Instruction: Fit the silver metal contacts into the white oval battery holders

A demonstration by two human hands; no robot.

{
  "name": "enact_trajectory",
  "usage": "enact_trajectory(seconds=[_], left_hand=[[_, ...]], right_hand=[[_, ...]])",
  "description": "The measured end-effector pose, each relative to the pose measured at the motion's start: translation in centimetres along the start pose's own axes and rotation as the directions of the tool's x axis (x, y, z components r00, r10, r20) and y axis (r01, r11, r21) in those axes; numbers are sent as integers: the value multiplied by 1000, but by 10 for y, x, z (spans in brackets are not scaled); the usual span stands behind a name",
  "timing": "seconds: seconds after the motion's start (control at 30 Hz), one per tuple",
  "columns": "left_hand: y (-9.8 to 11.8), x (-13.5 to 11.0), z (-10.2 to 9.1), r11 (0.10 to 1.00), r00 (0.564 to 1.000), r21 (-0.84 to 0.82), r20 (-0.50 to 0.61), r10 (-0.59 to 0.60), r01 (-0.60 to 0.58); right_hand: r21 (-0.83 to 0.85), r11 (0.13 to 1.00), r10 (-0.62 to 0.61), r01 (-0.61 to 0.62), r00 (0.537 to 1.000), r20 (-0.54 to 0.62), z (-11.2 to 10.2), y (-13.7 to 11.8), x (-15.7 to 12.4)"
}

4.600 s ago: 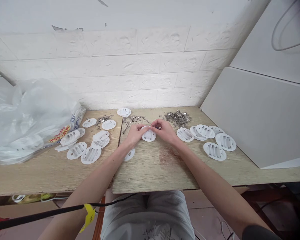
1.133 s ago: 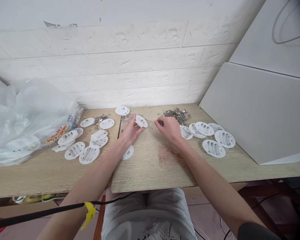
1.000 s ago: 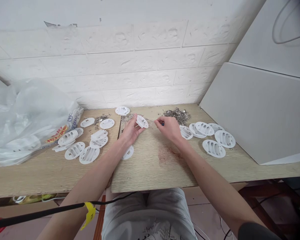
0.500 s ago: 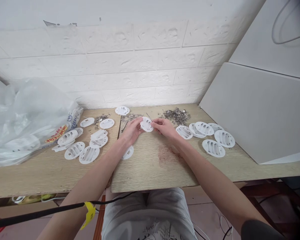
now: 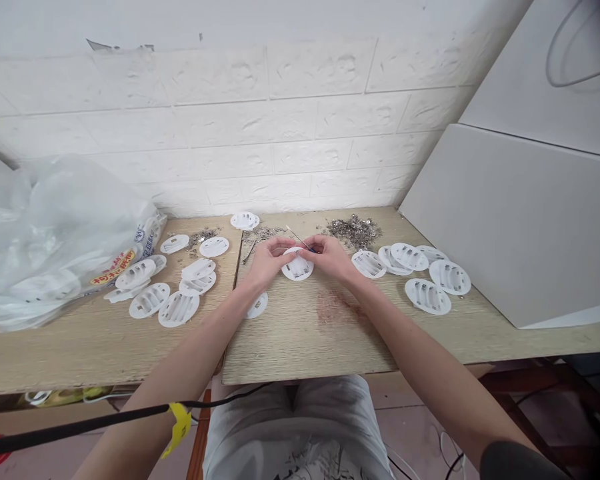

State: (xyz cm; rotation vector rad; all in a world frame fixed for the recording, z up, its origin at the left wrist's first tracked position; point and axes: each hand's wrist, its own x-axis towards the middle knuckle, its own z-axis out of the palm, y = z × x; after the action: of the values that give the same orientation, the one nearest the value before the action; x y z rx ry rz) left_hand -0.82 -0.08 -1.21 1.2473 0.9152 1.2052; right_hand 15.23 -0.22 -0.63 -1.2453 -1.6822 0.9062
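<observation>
A white round plastic battery holder (image 5: 298, 268) rests on the wooden table between both hands. My left hand (image 5: 266, 260) grips its left rim with curled fingers. My right hand (image 5: 330, 255) pinches a thin metal tweezers (image 5: 298, 237) whose tip points at the holder's upper edge; its fingers also touch the holder's right rim. A pile of small metal contacts (image 5: 355, 230) lies just behind my right hand, and a smaller scatter of metal bits (image 5: 263, 234) lies behind my left hand.
Several white holders (image 5: 420, 277) lie to the right, several more white holders (image 5: 173, 293) to the left beside a clear plastic bag (image 5: 55, 233). One holder (image 5: 257, 305) sits under my left wrist. A grey panel (image 5: 520, 220) stands at the right; a white brick wall (image 5: 280, 133) rises behind.
My left hand brought the holder from a raised, tilted pose down onto the table. My right hand moved in from the contact pile with the tweezers to the holder's edge.
</observation>
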Motion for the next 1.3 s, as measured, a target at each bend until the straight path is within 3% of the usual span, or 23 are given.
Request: enact_trajectory(seconds=[0.2,0.37,0.63,0.93,1.07,1.17,1.3], left_hand=[[-4,-1,1,977,988,150,49,145,-151],[-6,0,0,975,989,168,59,138,-146],[-4,2,-3,949,985,287,-66,157,-132],[-6,3,-5,872,997,489,-44,55,-27],[-1,-2,-2,863,995,501,-33,96,-67],[4,-4,-1,880,999,472,22,47,-51],[12,-7,1,776,997,630,40,-67,27]], right_hand=[[-354,927,-149,128,988,-32,4,-5,-4],[-390,906,-197,166,980,-41,6,-5,-5],[-443,877,-224,187,974,-33,6,-2,-5],[-351,935,-70,44,996,-60,6,-7,-7],[-260,963,79,-72,997,18,4,-9,-7],[-160,969,209,-190,972,108,4,-6,-7],[-88,954,298,-286,939,174,4,-2,-6]])
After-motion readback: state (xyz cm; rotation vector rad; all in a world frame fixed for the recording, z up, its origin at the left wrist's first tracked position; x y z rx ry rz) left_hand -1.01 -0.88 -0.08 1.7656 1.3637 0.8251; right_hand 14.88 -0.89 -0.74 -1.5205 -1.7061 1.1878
